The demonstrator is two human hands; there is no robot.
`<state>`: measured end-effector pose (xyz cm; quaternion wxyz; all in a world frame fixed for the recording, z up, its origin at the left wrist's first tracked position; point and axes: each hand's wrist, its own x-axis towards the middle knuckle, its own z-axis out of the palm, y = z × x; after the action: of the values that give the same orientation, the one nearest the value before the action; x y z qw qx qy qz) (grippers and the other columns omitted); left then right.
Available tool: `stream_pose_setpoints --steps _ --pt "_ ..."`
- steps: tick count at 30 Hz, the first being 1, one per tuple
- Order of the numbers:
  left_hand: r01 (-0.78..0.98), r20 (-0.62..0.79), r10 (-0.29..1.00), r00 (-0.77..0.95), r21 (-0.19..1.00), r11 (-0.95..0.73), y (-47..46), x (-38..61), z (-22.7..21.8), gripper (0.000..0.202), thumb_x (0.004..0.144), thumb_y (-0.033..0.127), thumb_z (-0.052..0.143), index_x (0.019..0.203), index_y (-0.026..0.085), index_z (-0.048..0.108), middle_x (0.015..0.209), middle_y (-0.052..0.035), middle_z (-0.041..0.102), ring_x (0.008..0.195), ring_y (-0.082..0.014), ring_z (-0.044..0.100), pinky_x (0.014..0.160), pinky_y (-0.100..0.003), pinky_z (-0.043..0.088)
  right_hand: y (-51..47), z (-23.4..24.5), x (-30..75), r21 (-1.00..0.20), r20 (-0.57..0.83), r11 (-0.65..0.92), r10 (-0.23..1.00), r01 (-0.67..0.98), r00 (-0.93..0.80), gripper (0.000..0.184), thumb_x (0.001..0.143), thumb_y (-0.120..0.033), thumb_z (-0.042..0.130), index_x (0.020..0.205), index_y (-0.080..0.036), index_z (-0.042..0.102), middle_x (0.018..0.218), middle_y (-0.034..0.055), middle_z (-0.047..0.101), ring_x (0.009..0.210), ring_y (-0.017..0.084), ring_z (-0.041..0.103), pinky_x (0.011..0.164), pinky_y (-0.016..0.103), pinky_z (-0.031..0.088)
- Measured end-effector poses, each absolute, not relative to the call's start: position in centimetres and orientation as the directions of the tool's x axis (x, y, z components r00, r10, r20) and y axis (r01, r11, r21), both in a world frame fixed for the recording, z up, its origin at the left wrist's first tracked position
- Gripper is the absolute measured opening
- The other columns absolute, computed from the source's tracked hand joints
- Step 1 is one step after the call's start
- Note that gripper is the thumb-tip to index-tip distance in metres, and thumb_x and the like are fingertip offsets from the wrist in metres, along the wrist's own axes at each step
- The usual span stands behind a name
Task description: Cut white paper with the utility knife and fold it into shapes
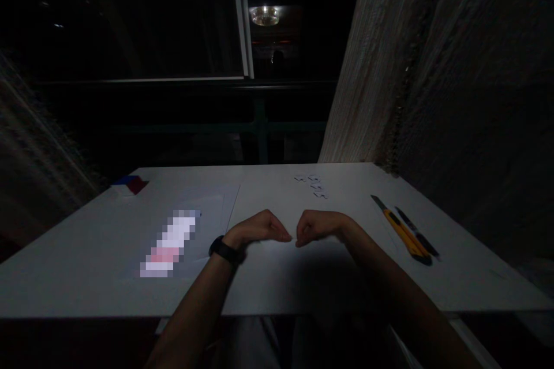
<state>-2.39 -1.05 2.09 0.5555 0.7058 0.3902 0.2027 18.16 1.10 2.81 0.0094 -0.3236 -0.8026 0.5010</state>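
Note:
Above the white table my left hand (pixel 266 226) and my right hand (pixel 315 225) meet almost fingertip to fingertip. Both are closed in a pinch, wrists bent inward. A tiny pale sliver shows between the fingertips, too small to name. The left wrist wears a dark watch (pixel 225 250). Beyond the hands lie several small white pieces (pixel 317 185) with dark marks, loosely grouped. To the right of my right hand rests a yellow utility knife (pixel 404 233), its blade out, beside a black marker (pixel 416 233).
White paper sheets (pixel 214 222) lie left of my hands, with a bright blurred-out phone-like object (pixel 167 245) on them. A blue, red and white block (pixel 130 185) sits at the far left of the table (pixel 78 253). Curtains (pixel 359 69) hang beside a dark window.

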Motion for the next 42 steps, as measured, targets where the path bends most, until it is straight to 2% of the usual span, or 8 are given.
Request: stream_pose_setpoints --steps 2,8,14,26,30,36,40,42 --pt "0.409 -0.212 0.694 0.688 0.904 -0.129 -0.7 -2.5 2.2 0.025 0.056 0.033 0.073 0.071 0.012 0.071 0.066 -0.0032 0.068 0.062 -0.0139 0.058 0.062 -0.024 0.043 1.1 2.7 18.0 -0.820 -0.303 0.280 0.526 0.499 -0.794 0.033 0.061 -0.040 0.068 0.069 -0.008 0.066 0.049 -0.0045 0.047 0.045 0.005 0.035 0.042 0.018 0.024" --pt "0.420 -0.197 0.713 0.673 0.895 -0.148 -0.3 -2.8 2.3 0.025 0.061 0.035 0.069 0.072 0.012 0.071 0.067 -0.0026 0.067 0.064 -0.0135 0.056 0.064 -0.024 0.041 1.2 2.7 18.1 -0.820 -0.284 0.268 0.576 0.506 -0.766 0.036 0.060 -0.042 0.069 0.069 -0.007 0.067 0.048 -0.0046 0.046 0.046 0.005 0.035 0.044 0.019 0.026" --pt "0.413 -0.224 0.628 0.745 0.894 -0.171 -0.6 -2.7 2.5 0.026 0.063 0.034 0.068 0.079 0.013 0.071 0.072 -0.0019 0.067 0.064 -0.0124 0.055 0.063 -0.023 0.040 0.8 2.8 17.7 -0.798 -0.296 0.314 0.539 0.515 -0.788 0.033 0.061 -0.039 0.068 0.068 -0.008 0.068 0.048 -0.0047 0.047 0.047 0.006 0.037 0.045 0.019 0.027" --pt "0.411 -0.230 0.634 0.739 0.898 -0.154 -0.6 -3.2 3.0 0.023 0.064 0.031 0.067 0.073 0.010 0.071 0.048 0.0037 0.050 0.044 -0.0061 0.034 0.044 -0.021 0.025 0.7 3.5 18.6 -0.801 -0.314 0.293 0.537 0.522 -0.783 0.034 0.058 -0.041 0.070 0.072 -0.009 0.071 0.055 -0.0006 0.058 0.052 0.008 0.045 0.050 0.020 0.033" --pt "0.366 -0.225 0.649 0.727 0.926 -0.089 -0.4 -4.1 3.3 0.018 0.062 0.028 0.069 0.066 0.010 0.069 0.050 0.0021 0.055 0.046 -0.0077 0.044 0.048 -0.021 0.032 1.0 4.0 19.8 -0.802 -0.322 0.269 0.557 0.533 -0.765 0.034 0.058 -0.041 0.070 0.071 -0.009 0.071 0.053 -0.0012 0.056 0.050 0.008 0.043 0.049 0.020 0.032" --pt "0.328 -0.284 0.645 0.710 0.943 0.055 0.0 -6.9 4.0 0.023 0.066 0.030 0.067 0.077 0.009 0.069 0.079 -0.0122 0.069 0.066 -0.0162 0.063 0.059 -0.025 0.044 2.0 3.9 21.8 -0.761 -0.346 0.284 0.583 0.584 -0.735 0.035 0.060 -0.042 0.069 0.071 -0.009 0.070 0.047 -0.0044 0.046 0.046 0.006 0.033 0.044 0.020 0.025" --pt "0.171 -0.117 0.865 0.487 0.985 0.037 0.1 -7.0 4.5 0.033 0.070 0.036 0.065 0.085 0.007 0.068 0.086 -0.0150 0.069 0.071 -0.0161 0.062 0.067 -0.028 0.046 2.0 3.7 21.5 -0.769 -0.350 0.256 0.598 0.585 -0.721 0.034 0.058 -0.041 0.070 0.068 -0.008 0.069 0.045 -0.0055 0.042 0.044 0.005 0.032 0.044 0.020 0.023" --pt "0.158 -0.075 0.865 0.497 0.987 -0.005 -0.1 -6.0 4.5 0.038 0.071 0.040 0.063 0.088 0.007 0.068 0.089 -0.0154 0.068 0.075 -0.0169 0.061 0.072 -0.030 0.045 1.8 3.8 20.7 -0.761 -0.347 0.260 0.610 0.594 -0.712 0.035 0.059 -0.042 0.069 0.068 -0.008 0.069 0.044 -0.0058 0.042 0.043 0.006 0.031 0.043 0.020 0.022"
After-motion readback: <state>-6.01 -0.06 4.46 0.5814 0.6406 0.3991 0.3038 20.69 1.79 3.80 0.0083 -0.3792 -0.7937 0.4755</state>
